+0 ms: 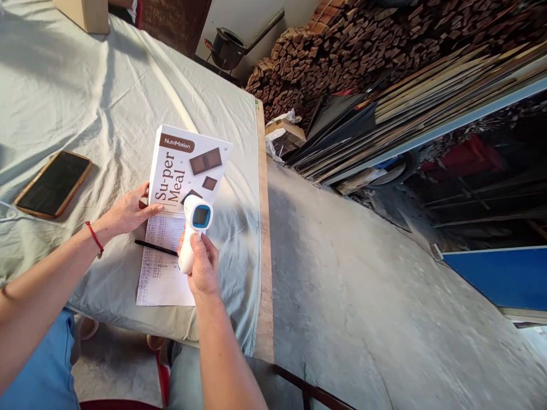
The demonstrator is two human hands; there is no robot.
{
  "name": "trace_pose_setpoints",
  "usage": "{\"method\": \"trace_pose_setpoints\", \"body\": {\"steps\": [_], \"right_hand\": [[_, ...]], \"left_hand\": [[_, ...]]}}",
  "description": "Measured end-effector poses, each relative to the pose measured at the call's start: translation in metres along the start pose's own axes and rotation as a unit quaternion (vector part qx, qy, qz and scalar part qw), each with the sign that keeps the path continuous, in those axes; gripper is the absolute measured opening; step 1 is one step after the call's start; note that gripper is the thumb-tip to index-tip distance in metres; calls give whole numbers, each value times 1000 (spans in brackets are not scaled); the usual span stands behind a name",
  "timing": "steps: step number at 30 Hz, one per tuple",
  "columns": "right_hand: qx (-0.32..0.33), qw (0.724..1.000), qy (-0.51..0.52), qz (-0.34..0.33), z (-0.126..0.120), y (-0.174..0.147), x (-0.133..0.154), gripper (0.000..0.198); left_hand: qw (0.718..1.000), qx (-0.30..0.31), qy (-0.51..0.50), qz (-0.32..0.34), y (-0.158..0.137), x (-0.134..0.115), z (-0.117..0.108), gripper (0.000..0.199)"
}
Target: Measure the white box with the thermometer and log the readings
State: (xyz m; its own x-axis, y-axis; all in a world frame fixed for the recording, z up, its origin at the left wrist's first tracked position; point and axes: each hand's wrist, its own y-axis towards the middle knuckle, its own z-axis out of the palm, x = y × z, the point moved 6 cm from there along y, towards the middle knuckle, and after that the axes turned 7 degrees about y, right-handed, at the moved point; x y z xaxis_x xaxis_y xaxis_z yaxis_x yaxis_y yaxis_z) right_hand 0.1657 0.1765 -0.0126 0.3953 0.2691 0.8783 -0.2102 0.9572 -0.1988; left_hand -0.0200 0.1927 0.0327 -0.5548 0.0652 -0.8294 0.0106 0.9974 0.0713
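A white carton [171, 165] printed "NutriMotion Su-per Meal" with brown bars stands tilted above the cloth. My left hand [132, 209], a red cord at its wrist, grips the carton's lower left edge between thumb and fingers. In my right hand [203, 265] is a white handheld infrared thermometer [186, 250] with a blue-framed dark screen facing me. Its head overlaps the carton's lower right part. Below lies a paper sheet [149, 285] covered in small handwriting. A black pen [156, 247] rests across it, one end hidden by the thermometer.
On the cloth-covered table [115, 154] a smartphone [54, 183] in a tan case lies at left, with a white cable beside it. A cardboard box [88, 14] stands at the far edge. Stacked firewood [316, 62] and leaning boards [367, 131] line the right, beyond concrete floor [333, 285].
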Motion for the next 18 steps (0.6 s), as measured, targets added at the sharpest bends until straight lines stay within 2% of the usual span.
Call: {"method": "trace_pose_setpoints", "body": {"steps": [4,7,10,12,15,18], "right_hand": [[5,1000,18,20,0,-1,0,59],[26,997,49,45,2,-4,3,61],[61,993,76,71,3,-10,8,66],[77,991,79,72,-2,-13,15,68],[69,998,3,3,-25,-11,35,61],[20,982,-178,-64,-59,-4,53,57]], "left_hand": [[999,-10,-26,-22,-2,3,2,55],[995,-13,-83,-44,-2,7,6,58],[990,-17,-136,-28,-1,6,7,67],[990,-33,-135,-14,-1,5,4,70],[992,-71,-101,-9,-1,6,-2,71],[994,-74,-75,14,-1,5,-4,72]]}}
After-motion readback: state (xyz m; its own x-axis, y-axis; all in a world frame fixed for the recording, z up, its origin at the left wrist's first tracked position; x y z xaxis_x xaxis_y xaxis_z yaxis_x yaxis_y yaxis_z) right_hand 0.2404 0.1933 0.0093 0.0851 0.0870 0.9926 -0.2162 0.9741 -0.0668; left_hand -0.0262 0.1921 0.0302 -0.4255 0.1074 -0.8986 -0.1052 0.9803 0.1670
